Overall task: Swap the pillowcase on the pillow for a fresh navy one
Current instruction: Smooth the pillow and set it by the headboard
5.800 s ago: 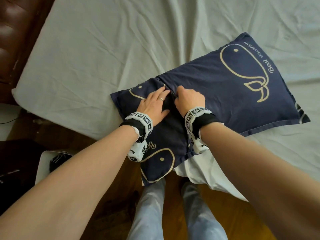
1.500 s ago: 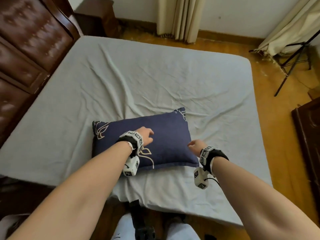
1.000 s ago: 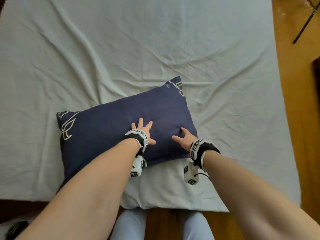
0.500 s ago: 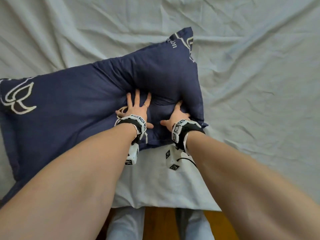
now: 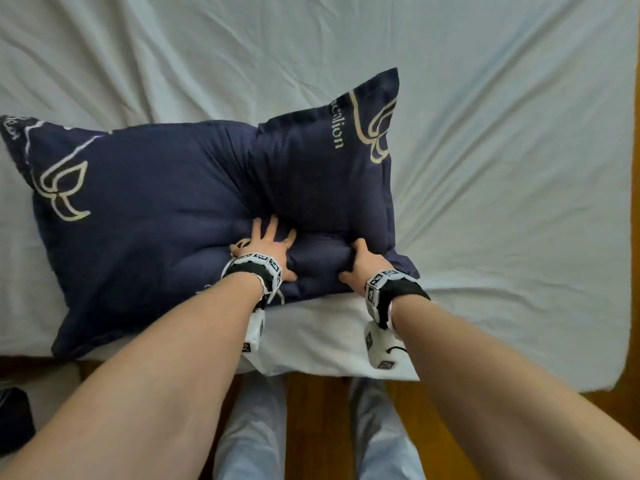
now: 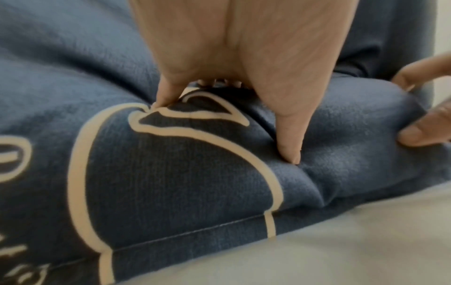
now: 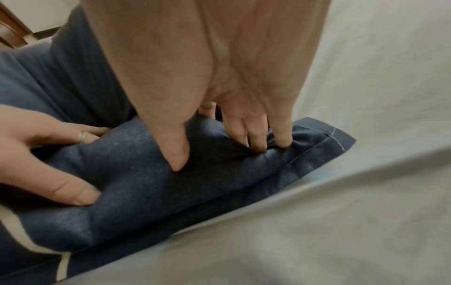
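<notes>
A navy pillow (image 5: 156, 216) with cream whale outlines lies across the near side of the bed, its right end bulging up. My left hand (image 5: 268, 244) presses down on the pillow's near right part with its fingers spread; in the left wrist view its fingers (image 6: 288, 146) sink into the navy cloth (image 6: 171, 173). My right hand (image 5: 356, 258) grips the near right corner. In the right wrist view, its thumb and fingertips (image 7: 258, 142) dig into a roll of the pillow (image 7: 146, 183).
The pale bedsheet (image 5: 502, 168) is creased all around the pillow. The bed's near edge (image 5: 329, 368) runs just behind my wrists, with wooden floor (image 5: 318, 427) and my legs below. A dark object (image 5: 14, 414) sits at the lower left.
Over the last second both hands moved from lying flat on the pillow's near right part to pushing into it. The right hand has curled round the corner. The view has come closer.
</notes>
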